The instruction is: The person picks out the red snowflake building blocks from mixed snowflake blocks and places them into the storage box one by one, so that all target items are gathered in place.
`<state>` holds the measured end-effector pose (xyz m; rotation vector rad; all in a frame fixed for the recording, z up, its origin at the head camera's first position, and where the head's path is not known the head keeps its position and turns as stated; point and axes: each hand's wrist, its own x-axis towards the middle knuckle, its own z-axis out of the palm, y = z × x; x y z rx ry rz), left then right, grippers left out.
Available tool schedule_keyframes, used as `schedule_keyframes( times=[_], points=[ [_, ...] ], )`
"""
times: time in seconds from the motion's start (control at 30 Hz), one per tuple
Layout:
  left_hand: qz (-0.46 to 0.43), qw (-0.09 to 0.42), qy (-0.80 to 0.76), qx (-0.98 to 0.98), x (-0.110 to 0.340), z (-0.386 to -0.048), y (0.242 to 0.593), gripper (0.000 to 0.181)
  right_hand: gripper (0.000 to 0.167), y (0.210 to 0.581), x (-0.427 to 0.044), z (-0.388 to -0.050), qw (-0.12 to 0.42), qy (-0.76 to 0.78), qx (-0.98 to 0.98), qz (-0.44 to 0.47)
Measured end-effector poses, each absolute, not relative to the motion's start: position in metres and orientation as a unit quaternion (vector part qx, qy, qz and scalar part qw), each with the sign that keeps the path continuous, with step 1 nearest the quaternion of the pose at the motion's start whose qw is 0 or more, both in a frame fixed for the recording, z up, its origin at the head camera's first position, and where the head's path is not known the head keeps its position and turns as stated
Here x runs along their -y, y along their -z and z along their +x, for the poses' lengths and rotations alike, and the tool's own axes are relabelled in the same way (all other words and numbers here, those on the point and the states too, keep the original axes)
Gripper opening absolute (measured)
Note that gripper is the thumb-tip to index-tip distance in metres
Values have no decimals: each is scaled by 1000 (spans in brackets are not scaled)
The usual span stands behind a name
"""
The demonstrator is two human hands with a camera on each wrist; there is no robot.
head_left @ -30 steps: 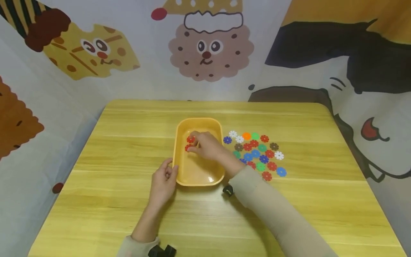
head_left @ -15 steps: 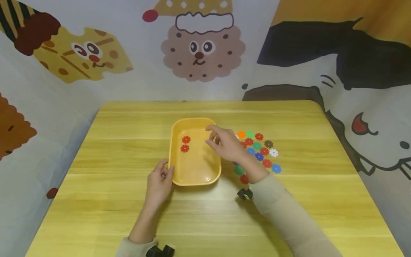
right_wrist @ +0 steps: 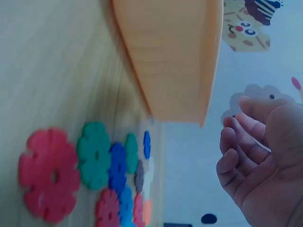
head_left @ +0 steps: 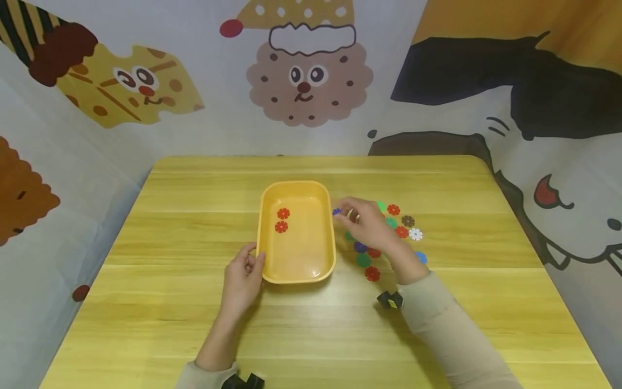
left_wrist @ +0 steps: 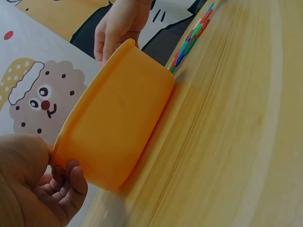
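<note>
Head view: left grip (head_left: 242,281) pinches the tray (head_left: 301,251); right grip (head_left: 368,222) hovers, fingers loosely parted.

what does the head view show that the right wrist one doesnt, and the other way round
Only the head view shows the left hand gripping the rim of the yellow tray, and two red pieces lying inside it.

Only the right wrist view shows an orange piece among those on the table.

Both show the right hand, the tray, loose flower-shaped pieces on the table beside it, and the printed backdrop.
</note>
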<state>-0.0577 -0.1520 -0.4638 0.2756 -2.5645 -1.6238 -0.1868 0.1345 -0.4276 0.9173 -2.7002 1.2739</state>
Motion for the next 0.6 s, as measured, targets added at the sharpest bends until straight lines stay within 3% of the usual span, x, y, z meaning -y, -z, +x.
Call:
schedule_keyframes(
  times=[0.17, 0.4, 0.6],
  points=[
    [90, 51, 531, 841, 152, -57, 464, 41, 21, 434, -148, -189, 22, -399, 871, 286],
    [90, 45, 532, 841, 153, -58, 464, 41, 28, 437, -162, -191, -25, -399, 887, 232],
    [89, 46, 534, 839, 152, -57, 464, 41, 28, 446, -174, -195, -24, -395, 893, 217]
  ],
)
